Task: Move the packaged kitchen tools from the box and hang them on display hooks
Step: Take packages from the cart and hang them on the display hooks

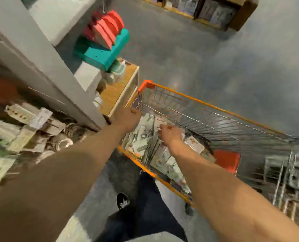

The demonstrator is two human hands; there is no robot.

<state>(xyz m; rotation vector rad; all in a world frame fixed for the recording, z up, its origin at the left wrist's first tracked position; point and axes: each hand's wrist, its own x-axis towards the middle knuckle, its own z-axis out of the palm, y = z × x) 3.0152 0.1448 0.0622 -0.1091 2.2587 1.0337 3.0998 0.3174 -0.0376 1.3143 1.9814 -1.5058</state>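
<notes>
Both my arms reach down into an orange-rimmed wire shopping cart that holds a pile of packaged kitchen tools in pale card-and-plastic packs. My left hand is at the cart's near left corner, just above the packs, fingers curled; the blur hides whether it grips anything. My right hand hovers over the middle of the pile with fingers spread and pointing down, touching or nearly touching the packs. More packaged tools hang on the display rack at my left.
A grey shelf unit rises on the left with red and teal boxes on it. A low wooden table stands next to the cart's far corner. An orange flap lies in the cart. A wire rack is at the right.
</notes>
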